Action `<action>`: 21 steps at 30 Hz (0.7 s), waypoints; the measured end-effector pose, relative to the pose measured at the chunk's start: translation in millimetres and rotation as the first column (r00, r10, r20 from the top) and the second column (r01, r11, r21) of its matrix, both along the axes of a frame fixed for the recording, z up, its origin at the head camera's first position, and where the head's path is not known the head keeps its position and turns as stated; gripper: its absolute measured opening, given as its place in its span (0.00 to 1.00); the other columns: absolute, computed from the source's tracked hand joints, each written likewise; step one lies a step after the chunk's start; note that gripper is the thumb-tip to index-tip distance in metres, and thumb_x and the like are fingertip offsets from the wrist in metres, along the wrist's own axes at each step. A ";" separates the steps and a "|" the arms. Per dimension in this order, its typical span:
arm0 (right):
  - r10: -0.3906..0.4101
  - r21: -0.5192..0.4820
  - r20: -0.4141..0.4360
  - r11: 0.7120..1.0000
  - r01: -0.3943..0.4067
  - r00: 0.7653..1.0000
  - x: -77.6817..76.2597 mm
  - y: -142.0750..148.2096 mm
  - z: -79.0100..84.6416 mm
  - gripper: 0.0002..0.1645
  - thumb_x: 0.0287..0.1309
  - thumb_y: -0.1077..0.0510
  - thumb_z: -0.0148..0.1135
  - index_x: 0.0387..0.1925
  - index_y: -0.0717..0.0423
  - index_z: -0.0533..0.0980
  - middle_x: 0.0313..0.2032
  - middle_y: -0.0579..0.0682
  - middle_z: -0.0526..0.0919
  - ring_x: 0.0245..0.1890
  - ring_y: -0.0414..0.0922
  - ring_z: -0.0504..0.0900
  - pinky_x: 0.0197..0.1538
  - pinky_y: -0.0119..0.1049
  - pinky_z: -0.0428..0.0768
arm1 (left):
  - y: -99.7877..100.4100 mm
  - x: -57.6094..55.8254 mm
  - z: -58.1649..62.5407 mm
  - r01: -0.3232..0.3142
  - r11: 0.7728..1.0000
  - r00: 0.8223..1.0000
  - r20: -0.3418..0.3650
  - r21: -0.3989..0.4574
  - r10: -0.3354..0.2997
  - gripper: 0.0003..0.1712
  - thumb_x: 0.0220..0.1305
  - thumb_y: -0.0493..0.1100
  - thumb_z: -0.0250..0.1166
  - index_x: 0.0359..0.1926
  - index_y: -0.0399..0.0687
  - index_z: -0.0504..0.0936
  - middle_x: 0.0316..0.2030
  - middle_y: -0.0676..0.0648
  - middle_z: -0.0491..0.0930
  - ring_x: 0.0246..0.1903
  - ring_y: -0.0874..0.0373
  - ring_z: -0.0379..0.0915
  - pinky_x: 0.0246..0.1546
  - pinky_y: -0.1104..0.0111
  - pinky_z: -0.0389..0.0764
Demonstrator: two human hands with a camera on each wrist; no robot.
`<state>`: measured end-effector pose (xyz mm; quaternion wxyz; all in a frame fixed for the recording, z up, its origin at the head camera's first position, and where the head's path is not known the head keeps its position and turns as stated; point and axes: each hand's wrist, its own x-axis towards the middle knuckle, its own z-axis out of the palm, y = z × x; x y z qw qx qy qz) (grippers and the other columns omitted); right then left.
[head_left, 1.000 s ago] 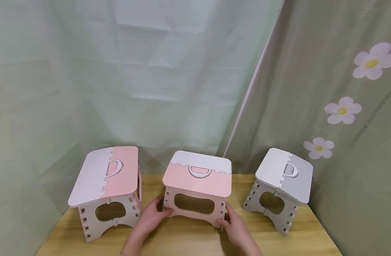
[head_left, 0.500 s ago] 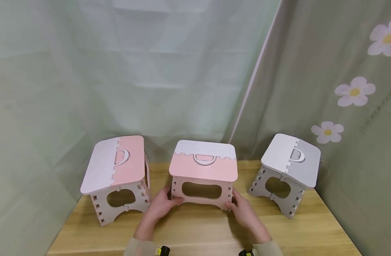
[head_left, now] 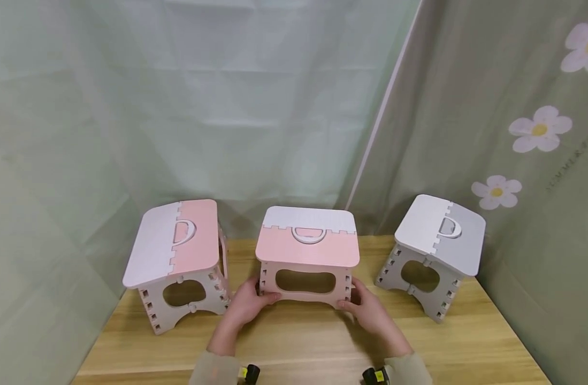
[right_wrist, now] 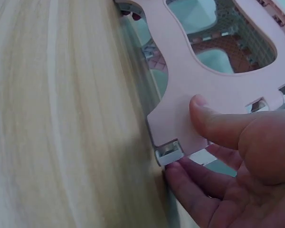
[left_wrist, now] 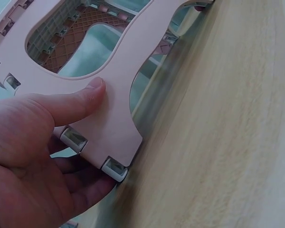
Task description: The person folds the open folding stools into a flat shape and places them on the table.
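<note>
A pink and white folding stool point(head_left: 307, 251) stands unfolded in the middle of the table, its handle at the centre of the seat. My left hand point(head_left: 247, 303) grips the lower left leg; in the left wrist view the thumb point(left_wrist: 80, 102) lies on the pink front panel and the fingers curl behind the hinged edge. On the other side my right hand point(head_left: 366, 307) holds the lower right leg. The right wrist view shows that thumb point(right_wrist: 213, 121) on the front panel, with fingers point(right_wrist: 194, 187) behind and under the leg's corner.
Left of the middle stool stands another pink and white folding stool point(head_left: 173, 246), turned at an angle. A grey and white folding stool point(head_left: 438, 235) is to the right. The wooden table point(head_left: 303, 347) is bounded by pale green curtains point(head_left: 236, 107) behind and at both sides.
The head view has shifted, so all three stools sit higher in the picture and both sleeves show. Both hands keep hold of the middle stool's legs; it looks turned slightly to face more squarely forward.
</note>
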<state>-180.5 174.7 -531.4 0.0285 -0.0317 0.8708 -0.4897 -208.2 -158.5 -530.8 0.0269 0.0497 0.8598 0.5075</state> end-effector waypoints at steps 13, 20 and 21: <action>-0.013 0.020 0.037 1.000 0.013 0.999 -2.7 1.1 -7.9 0.33 0.62 0.51 0.80 0.62 0.61 0.78 0.47 0.50 0.85 0.48 0.47 0.82 0.53 0.48 0.81 | -1.7 1.6 2.0 -0.019 1.000 1.000 -0.005 -0.013 0.019 0.43 0.52 0.46 0.87 0.64 0.34 0.76 0.55 0.39 0.83 0.52 0.46 0.80 0.61 0.45 0.78; -0.002 -0.029 0.045 1.000 0.003 0.999 -2.8 2.2 -7.7 0.32 0.62 0.52 0.78 0.62 0.61 0.78 0.47 0.50 0.85 0.47 0.48 0.81 0.50 0.45 0.80 | -4.4 1.3 2.4 -0.013 0.999 1.000 -0.017 -0.042 0.012 0.39 0.49 0.42 0.88 0.59 0.36 0.79 0.50 0.42 0.84 0.50 0.48 0.80 0.60 0.45 0.79; -0.003 -0.032 0.047 0.999 0.004 0.999 -2.9 2.3 -7.4 0.32 0.63 0.52 0.78 0.62 0.61 0.77 0.47 0.50 0.85 0.48 0.48 0.81 0.51 0.45 0.80 | -4.2 1.1 2.3 -0.013 0.999 1.000 -0.012 -0.039 0.013 0.38 0.49 0.42 0.88 0.59 0.36 0.79 0.50 0.43 0.84 0.49 0.48 0.80 0.60 0.45 0.78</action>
